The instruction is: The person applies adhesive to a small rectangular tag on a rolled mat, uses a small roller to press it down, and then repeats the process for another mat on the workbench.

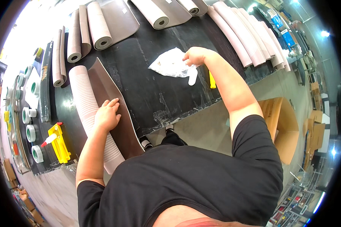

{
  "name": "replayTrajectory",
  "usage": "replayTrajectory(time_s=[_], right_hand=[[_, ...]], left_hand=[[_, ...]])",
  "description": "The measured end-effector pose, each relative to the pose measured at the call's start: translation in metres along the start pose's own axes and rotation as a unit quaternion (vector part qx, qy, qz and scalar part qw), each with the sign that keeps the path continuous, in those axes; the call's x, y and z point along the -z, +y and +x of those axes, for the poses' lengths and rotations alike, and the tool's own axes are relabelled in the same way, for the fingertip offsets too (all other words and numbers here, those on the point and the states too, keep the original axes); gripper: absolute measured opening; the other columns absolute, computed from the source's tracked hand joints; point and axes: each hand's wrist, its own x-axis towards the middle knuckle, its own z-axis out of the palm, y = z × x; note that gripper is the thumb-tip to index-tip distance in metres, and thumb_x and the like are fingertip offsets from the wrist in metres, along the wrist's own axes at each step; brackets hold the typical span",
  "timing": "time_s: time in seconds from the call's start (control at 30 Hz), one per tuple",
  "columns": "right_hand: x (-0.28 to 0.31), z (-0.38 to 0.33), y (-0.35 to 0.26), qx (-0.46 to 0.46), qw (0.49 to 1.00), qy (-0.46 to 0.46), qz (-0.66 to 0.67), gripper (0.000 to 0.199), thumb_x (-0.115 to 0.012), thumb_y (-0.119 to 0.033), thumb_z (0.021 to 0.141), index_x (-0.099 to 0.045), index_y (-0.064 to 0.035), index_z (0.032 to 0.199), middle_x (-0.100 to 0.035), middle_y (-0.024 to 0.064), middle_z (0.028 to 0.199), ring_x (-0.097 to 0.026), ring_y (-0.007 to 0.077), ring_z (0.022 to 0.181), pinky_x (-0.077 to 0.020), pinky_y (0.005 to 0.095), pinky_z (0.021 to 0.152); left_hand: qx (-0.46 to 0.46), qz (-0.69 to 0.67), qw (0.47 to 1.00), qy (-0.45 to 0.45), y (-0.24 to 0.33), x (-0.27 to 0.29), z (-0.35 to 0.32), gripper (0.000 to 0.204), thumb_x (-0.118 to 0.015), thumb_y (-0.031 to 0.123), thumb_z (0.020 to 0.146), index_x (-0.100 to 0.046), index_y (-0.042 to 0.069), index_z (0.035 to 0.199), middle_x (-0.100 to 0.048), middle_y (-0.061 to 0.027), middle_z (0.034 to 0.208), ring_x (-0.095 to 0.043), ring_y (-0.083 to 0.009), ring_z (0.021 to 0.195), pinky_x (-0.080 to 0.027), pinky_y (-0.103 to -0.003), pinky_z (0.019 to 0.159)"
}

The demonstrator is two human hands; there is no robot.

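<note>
Black tabletop (138, 72), rolled mats (97, 24) behind; your left hand (107, 115) spread, not grasping, on the part-unrolled mat (83, 89) front-left; right hand (195, 56) curled at white bag (168, 63), grip unclear; probably fetching, next likely needs a clean pinch

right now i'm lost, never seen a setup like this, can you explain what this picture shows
There is no machine here, just a person's two bare hands. The only picture comes from a fisheye camera worn on the head, looking down, so straight edges bend.

The left hand rests on a partly unrolled pink ribbed mat with a brown inner side. The right hand is at a crumpled white plastic bag; whether it pinches it is hard to tell.

Around them on the long black table lie more rolled pink mats and a yellow plastic tool with a red tip.
</note>
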Motion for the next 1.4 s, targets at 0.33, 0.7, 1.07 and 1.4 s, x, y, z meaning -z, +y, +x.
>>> replayTrajectory(time_s=[0.33, 0.7, 1.07, 1.4], right_hand=[[-0.024, 0.005, 0.019, 0.035, 0.998, 0.036, 0.050, 0.038, -0.066, -0.022, 0.081, -0.069, -0.0083, 0.116, -0.070, 0.0155, 0.109, -0.066, 0.0297, 0.099, -0.0500, 0.0347, 0.090], [-0.022, 0.017, 0.021, 0.078, 0.994, 0.049, 0.052, 0.041, -0.071, -0.017, 0.075, -0.068, -0.0051, 0.114, -0.072, 0.0133, 0.101, -0.068, 0.0265, 0.093, -0.0512, 0.0337, 0.086], [-0.020, 0.048, -0.003, 0.140, 0.971, 0.030, -0.190, 0.018, -0.059, -0.010, 0.077, -0.070, -0.0121, 0.092, -0.070, 0.0113, 0.091, -0.067, 0.0321, 0.089, -0.0520, 0.0414, 0.077], [-0.025, 0.089, 0.023, 0.157, 0.960, 0.022, -0.233, 0.018, -0.062, -0.015, 0.076, -0.073, -0.0093, 0.089, -0.069, 0.0155, 0.090, -0.065, 0.0345, 0.090, -0.0521, 0.0438, 0.079]], left_hand=[[-0.011, 0.001, 1.000, 0.023, 0.000, -0.004, 0.002, 0.045, -0.069, 0.021, 0.079, -0.060, 0.006, 0.121, -0.048, 0.0002, 0.142, -0.048, -0.0253, 0.125, -0.046, -0.041, 0.099], [-0.002, -0.003, 1.000, 0.012, 0.000, -0.001, 0.004, 0.043, -0.068, 0.021, 0.081, -0.060, 0.005, 0.120, -0.048, -0.0002, 0.142, -0.048, -0.0259, 0.124, -0.046, -0.039, 0.100], [0.005, 0.002, 1.000, 0.016, 0.001, -0.003, 0.006, 0.045, -0.068, 0.022, 0.081, -0.060, 0.006, 0.122, -0.048, -0.0013, 0.142, -0.046, -0.0273, 0.128, -0.045, -0.040, 0.102], [0.011, -0.052, 0.999, 0.008, -0.002, 0.001, 0.007, 0.039, -0.064, 0.019, 0.081, -0.062, 0.005, 0.117, -0.051, -0.0024, 0.139, -0.048, -0.0288, 0.124, -0.043, -0.038, 0.104]])
